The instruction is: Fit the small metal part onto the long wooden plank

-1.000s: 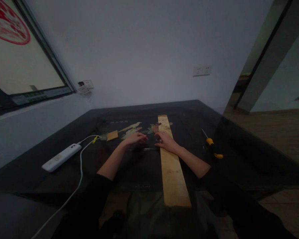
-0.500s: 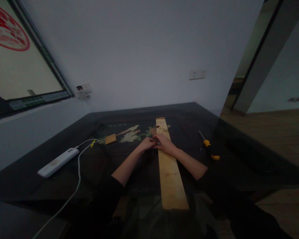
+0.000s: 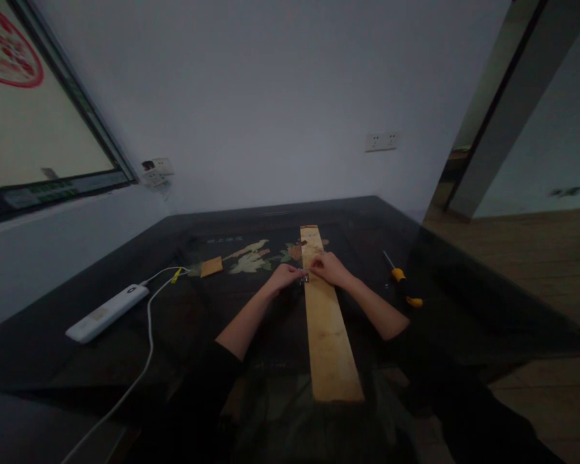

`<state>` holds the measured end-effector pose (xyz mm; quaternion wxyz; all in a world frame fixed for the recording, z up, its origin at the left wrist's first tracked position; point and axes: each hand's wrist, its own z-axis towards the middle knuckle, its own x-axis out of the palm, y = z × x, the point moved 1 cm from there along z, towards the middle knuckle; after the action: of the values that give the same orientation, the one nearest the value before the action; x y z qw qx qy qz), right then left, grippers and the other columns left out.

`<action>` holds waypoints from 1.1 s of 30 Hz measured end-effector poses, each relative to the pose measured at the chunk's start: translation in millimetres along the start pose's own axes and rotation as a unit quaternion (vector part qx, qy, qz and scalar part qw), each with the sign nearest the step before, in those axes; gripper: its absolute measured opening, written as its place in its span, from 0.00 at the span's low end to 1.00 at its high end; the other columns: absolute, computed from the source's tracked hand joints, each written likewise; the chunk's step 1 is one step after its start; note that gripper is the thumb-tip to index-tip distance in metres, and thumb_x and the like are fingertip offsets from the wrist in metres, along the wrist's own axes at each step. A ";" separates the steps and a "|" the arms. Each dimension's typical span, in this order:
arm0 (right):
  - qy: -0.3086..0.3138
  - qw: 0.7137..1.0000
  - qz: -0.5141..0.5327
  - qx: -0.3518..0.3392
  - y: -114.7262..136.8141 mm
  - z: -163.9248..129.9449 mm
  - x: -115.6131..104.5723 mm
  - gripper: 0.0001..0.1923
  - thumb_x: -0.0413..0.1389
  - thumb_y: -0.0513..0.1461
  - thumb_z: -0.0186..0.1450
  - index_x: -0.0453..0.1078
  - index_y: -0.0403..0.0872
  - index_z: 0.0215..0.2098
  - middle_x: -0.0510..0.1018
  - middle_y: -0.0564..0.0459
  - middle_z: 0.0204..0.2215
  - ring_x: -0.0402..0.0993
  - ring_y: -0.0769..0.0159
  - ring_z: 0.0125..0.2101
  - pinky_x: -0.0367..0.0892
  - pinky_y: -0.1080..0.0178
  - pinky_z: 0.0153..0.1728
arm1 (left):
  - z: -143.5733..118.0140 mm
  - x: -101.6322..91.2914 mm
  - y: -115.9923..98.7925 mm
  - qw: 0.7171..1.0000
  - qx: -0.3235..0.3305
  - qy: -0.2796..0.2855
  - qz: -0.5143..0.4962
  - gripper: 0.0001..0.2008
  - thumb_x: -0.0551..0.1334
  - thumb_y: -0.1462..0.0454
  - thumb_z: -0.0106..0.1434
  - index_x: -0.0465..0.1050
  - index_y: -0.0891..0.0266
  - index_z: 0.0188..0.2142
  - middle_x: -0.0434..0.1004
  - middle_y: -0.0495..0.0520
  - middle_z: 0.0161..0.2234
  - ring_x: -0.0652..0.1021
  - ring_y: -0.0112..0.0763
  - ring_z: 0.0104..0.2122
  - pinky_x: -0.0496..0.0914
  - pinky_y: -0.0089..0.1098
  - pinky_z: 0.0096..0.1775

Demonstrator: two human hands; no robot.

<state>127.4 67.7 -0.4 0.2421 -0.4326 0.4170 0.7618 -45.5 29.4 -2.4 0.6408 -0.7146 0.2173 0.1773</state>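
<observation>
At plank (image 3: 327, 328) left edge, hands (image 3: 309, 274) pinch small metal piece (image 3: 305, 278).

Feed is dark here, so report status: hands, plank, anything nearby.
Left hand and right hand meet at a small metal piece on the wooden plank. Screwdriver lies apart, right.

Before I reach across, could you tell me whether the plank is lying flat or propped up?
Flat: the plank lies broad face up on the table, with both hands at its left edge.
</observation>
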 end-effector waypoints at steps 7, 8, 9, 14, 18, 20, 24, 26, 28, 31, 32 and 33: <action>0.012 1.000 -0.020 0.006 4.3 -0.4 6.7 0.10 0.57 0.41 0.63 0.79 0.45 0.35 0.79 0.46 0.35 0.72 0.62 0.39 0.63 0.64 0.38 | -0.5 1.8 -0.7 0.999 0.001 -0.017 -0.027 0.21 0.71 0.50 0.46 0.70 0.65 0.15 0.55 0.43 0.13 0.54 0.22 0.19 0.46 0.30 0.25; 0.014 1.000 -0.021 0.008 4.4 -0.3 6.4 0.10 0.57 0.41 0.63 0.79 0.45 0.35 0.79 0.46 0.36 0.72 0.62 0.39 0.63 0.64 0.39 | 0.1 2.0 0.1 0.999 0.000 -0.015 -0.033 0.20 0.71 0.51 0.46 0.71 0.65 0.16 0.56 0.43 0.13 0.55 0.22 0.19 0.47 0.30 0.25; 0.017 1.000 -0.022 0.011 4.4 -0.3 5.8 0.10 0.56 0.40 0.63 0.79 0.45 0.35 0.79 0.46 0.36 0.72 0.62 0.39 0.63 0.64 0.39 | 0.7 2.2 0.9 0.999 0.000 -0.013 -0.039 0.20 0.70 0.51 0.47 0.72 0.66 0.17 0.57 0.44 0.13 0.56 0.22 0.20 0.47 0.30 0.25; 0.018 0.998 -0.053 0.024 7.1 -2.6 2.4 0.10 0.55 0.40 0.65 0.78 0.43 0.36 0.78 0.43 0.38 0.71 0.59 0.42 0.64 0.62 0.40 | 3.7 3.4 4.3 0.998 -0.011 -0.003 -0.059 0.16 0.68 0.55 0.50 0.76 0.67 0.20 0.65 0.46 0.16 0.60 0.23 0.20 0.51 0.29 0.25; 0.021 0.997 -0.065 0.032 13.9 -6.2 1.5 0.12 0.53 0.41 0.66 0.77 0.44 0.35 0.78 0.41 0.40 0.71 0.56 0.44 0.63 0.61 0.40 | 2.8 3.9 4.2 0.998 -0.016 0.002 -0.068 0.14 0.67 0.56 0.51 0.76 0.67 0.21 0.66 0.46 0.16 0.62 0.23 0.20 0.53 0.28 0.26; 0.028 0.997 -0.062 0.037 16.9 -7.2 2.2 0.13 0.52 0.42 0.67 0.77 0.44 0.34 0.78 0.41 0.40 0.71 0.55 0.45 0.63 0.60 0.39 | 1.2 3.6 3.2 0.997 -0.011 0.003 -0.073 0.13 0.67 0.57 0.52 0.76 0.67 0.21 0.68 0.47 0.17 0.64 0.24 0.21 0.54 0.28 0.27; 0.040 0.996 -0.051 0.056 19.4 -6.7 5.4 0.16 0.52 0.45 0.67 0.78 0.45 0.33 0.79 0.42 0.40 0.71 0.55 0.46 0.63 0.61 0.39 | -1.3 2.5 1.5 0.996 -0.008 0.004 -0.084 0.12 0.66 0.59 0.54 0.78 0.67 0.22 0.72 0.49 0.19 0.67 0.25 0.23 0.57 0.28 0.28; 0.043 0.996 -0.046 0.069 19.7 -6.4 6.7 0.17 0.52 0.47 0.67 0.78 0.46 0.34 0.79 0.43 0.39 0.72 0.55 0.45 0.63 0.60 0.40 | -1.3 2.2 1.6 0.996 -0.012 0.004 -0.087 0.11 0.66 0.60 0.54 0.78 0.68 0.23 0.73 0.49 0.20 0.68 0.26 0.24 0.58 0.28 0.29; 0.044 0.995 -0.047 0.077 20.1 -6.6 7.4 0.18 0.51 0.48 0.68 0.79 0.46 0.34 0.80 0.43 0.39 0.72 0.54 0.45 0.63 0.59 0.40 | -0.5 2.3 2.5 0.995 -0.015 0.006 -0.093 0.10 0.66 0.61 0.54 0.79 0.68 0.24 0.75 0.50 0.21 0.69 0.26 0.24 0.59 0.28 0.29; 0.045 0.995 -0.046 0.083 21.6 -7.8 7.9 0.19 0.51 0.47 0.68 0.79 0.45 0.34 0.80 0.42 0.39 0.71 0.51 0.47 0.62 0.58 0.41 | 1.7 3.1 4.7 0.993 -0.014 0.010 -0.113 0.09 0.66 0.62 0.54 0.80 0.68 0.26 0.76 0.52 0.22 0.71 0.26 0.25 0.61 0.28 0.30; 0.044 0.994 -0.042 0.088 22.2 -8.2 8.1 0.18 0.51 0.47 0.68 0.78 0.45 0.33 0.80 0.42 0.40 0.70 0.51 0.47 0.62 0.58 0.42 | 2.6 3.5 5.6 0.992 -0.014 0.010 -0.122 0.09 0.67 0.62 0.54 0.80 0.68 0.25 0.76 0.52 0.22 0.71 0.26 0.25 0.61 0.28 0.30; 0.041 0.994 -0.037 0.094 23.0 -8.6 8.4 0.18 0.51 0.46 0.68 0.78 0.45 0.33 0.80 0.42 0.40 0.70 0.51 0.48 0.62 0.58 0.42 | 3.5 3.9 6.5 0.991 -0.015 0.009 -0.130 0.09 0.67 0.62 0.54 0.79 0.68 0.25 0.76 0.52 0.22 0.70 0.26 0.24 0.61 0.28 0.30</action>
<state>110.4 48.2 -0.2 0.2924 -0.4543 0.4799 0.6913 -45.6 32.0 -10.3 0.6457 -0.7477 0.1263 0.0892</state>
